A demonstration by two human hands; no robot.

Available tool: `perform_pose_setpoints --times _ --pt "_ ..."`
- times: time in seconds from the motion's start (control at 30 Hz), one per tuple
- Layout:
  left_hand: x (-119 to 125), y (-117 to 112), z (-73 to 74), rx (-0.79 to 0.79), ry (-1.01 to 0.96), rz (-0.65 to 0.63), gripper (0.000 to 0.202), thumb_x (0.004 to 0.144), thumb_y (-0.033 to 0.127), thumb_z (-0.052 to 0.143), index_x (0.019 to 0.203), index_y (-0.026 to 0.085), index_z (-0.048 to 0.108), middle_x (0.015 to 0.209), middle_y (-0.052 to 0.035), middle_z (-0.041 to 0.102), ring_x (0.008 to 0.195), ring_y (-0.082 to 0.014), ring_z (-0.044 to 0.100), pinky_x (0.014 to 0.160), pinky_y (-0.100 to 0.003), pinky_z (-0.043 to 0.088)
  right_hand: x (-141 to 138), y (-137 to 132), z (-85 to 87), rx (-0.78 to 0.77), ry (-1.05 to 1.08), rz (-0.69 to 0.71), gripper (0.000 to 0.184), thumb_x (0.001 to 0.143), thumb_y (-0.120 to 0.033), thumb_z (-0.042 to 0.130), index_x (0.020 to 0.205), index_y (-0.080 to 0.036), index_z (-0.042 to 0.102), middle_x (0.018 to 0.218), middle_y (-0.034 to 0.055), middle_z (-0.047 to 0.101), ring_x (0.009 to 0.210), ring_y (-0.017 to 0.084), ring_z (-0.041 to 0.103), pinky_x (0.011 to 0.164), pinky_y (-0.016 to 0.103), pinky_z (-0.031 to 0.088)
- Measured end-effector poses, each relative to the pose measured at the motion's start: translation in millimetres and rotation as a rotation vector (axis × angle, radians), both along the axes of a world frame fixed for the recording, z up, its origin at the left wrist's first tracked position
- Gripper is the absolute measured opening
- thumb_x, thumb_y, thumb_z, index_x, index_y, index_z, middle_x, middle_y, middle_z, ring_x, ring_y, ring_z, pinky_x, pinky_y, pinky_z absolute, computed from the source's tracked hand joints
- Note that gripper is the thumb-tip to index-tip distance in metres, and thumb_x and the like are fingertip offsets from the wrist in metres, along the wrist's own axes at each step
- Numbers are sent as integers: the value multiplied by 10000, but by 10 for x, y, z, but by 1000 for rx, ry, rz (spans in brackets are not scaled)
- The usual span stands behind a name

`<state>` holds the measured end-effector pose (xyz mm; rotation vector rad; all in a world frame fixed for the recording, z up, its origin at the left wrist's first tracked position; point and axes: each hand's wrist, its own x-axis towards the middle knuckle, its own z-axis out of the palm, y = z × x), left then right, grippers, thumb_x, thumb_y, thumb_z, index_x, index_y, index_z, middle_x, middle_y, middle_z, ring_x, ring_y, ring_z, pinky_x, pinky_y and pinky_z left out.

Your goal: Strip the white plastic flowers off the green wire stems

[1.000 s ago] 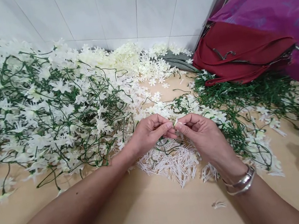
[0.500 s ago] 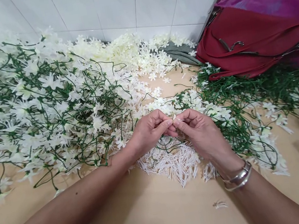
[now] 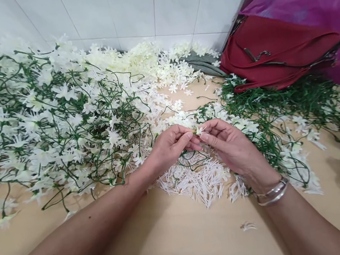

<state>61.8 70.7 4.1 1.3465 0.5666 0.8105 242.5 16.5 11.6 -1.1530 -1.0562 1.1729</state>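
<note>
The small white flower (image 3: 201,131) is up off the table (image 3: 158,234), between the two hands, over the middle of it and well back from the front edge. The left hand (image 3: 175,141) has thumb and forefinger pinched together on its green base, which I take to be a way of keeping the petals free and facing the other hand. The right hand (image 3: 227,141) has thumb and forefinger close about the petals and their fine threads; whether they press on anything I cannot tell from where I stand. Two metal bracelets (image 3: 274,192) sit on that wrist.

Just below the fingers lies a heap of white threads (image 3: 195,180), probably put there to be within easy reach, and a stray clump (image 3: 248,226) rests nearer the front edge. A tangle of green stems (image 3: 289,101) spreads toward the right edge, handy to the right hand, I'd guess. Flowers on stems (image 3: 57,116) are heaped across the left side to the back corner, perhaps so that the front stays open for the forearms. Loose petals (image 3: 145,57) bank up along the back edge, against the tiled wall (image 3: 130,8). Toward the back right corner, a red bag (image 3: 277,50) sits behind the stems, seemingly kept out of the way.
</note>
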Motion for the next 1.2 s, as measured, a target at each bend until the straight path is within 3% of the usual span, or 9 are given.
perform_pose_setpoints --times 0.23,0.57,0.73,0.9,1.03,1.2 --pt "13 -16 -28 26 5 13 107 988 233 591 915 155 589 839 -59 755 761 -132 764 749 -272 616 -51 4 -89 41 -89 -62 197 771 -358 863 832 -222 735 831 2 721 775 148 653 748 288 521" --pt "40 -67 -61 64 20 44 124 995 253 588 910 166 568 825 -47 756 763 -135 762 764 -295 627 -102 -26 -85 29 -137 -55 212 823 -395 816 859 -224 695 770 -2 702 693 150 622 630 274 481" --pt "23 -49 30 82 22 9 121 1003 239 572 913 159 579 823 -35 737 763 -123 749 758 -274 605 -73 -21 -27 77 -175 -58 158 835 -342 801 852 -224 696 796 -5 686 711 144 605 661 275 476" --pt "-78 32 289 94 -32 18 104 1018 177 521 1108 163 572 809 4 688 627 -77 677 680 -235 567 45 -59 158 246 -488 -204 66 891 -276 727 931 -227 708 846 7 682 762 156 595 721 295 464" --pt "-172 87 427 85 -125 156 236 1026 169 499 1248 241 461 880 26 662 714 -78 692 783 -254 569 158 -76 215 231 -745 -125 38 893 -239 696 862 -219 693 810 11 671 737 167 595 708 308 457" --pt "-183 104 391 270 -65 326 134 1020 144 456 960 213 555 852 11 631 800 -102 690 831 -276 560 217 -70 137 178 -1055 2 81 848 -180 704 913 -228 716 880 24 652 798 198 612 730 339 455"
